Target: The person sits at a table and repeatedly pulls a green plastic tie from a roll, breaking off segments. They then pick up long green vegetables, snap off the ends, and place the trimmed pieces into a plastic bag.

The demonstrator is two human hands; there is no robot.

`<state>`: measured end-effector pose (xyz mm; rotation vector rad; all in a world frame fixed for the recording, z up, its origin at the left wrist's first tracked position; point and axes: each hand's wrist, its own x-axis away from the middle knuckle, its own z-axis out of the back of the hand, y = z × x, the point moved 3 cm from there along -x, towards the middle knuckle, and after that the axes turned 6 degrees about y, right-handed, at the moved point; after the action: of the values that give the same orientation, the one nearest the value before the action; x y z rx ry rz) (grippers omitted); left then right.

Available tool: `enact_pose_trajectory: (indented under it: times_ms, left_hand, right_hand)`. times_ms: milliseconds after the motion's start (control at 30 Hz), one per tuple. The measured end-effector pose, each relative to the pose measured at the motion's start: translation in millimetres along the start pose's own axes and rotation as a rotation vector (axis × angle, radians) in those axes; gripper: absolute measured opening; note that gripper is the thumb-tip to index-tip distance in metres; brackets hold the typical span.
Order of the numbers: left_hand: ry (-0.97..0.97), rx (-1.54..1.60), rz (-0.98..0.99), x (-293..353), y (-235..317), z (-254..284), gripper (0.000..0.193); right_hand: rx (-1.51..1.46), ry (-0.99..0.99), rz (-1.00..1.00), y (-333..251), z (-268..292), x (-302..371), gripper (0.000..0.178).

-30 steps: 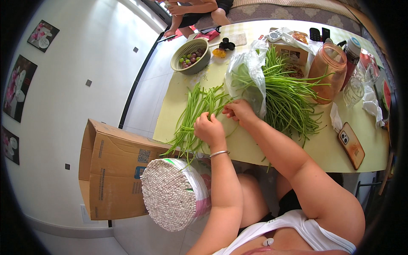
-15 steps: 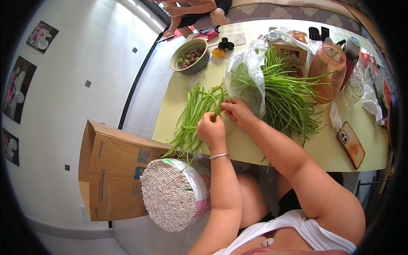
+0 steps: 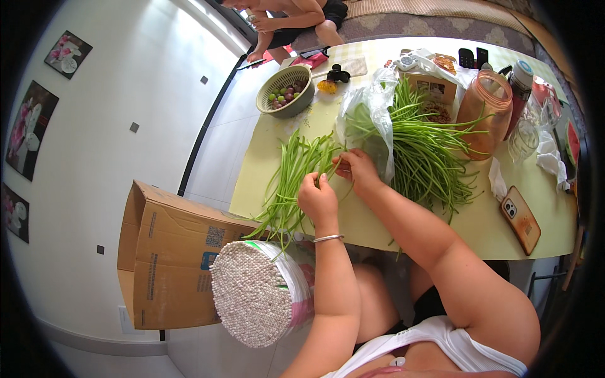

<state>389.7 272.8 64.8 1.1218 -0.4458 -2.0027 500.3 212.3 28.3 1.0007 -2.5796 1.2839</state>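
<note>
At a pale yellow table, a seated person works through long green vegetable stalks, the left hand curled shut on a stalk end and the right hand pinched on the same thin green stalk between them. A sorted pile of green stalks lies to the left, hanging over the near table edge, while a larger tangled heap of stalks spills from a clear plastic bag on the right, suggesting most remains to be done. A green colander of grapes sits at the far left
</note>
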Motion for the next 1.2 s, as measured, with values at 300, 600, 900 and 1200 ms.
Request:
enact_pose_trajectory:
  times_ms: [300,600,900,1200]
  left_hand:
    - [-0.048,0.134,0.148,0,5,4,0.015]
    - [-0.108,0.220,0.171,0,2,1,0.012]
    - [0.007,0.274,0.191,-2,-4,3,0.009]
    - [-0.051,0.299,0.188,-2,-1,4,0.010]
  right_hand:
    - [-0.172,-0.187,-0.325,7,11,-14,0.013]
    - [0.026,-0.154,-0.138,3,3,-7,0.018]
    - [-0.020,-0.221,-0.152,-1,0,-4,0.017]
    - [0.079,-0.187,-0.058,0,0,-2,0.018]
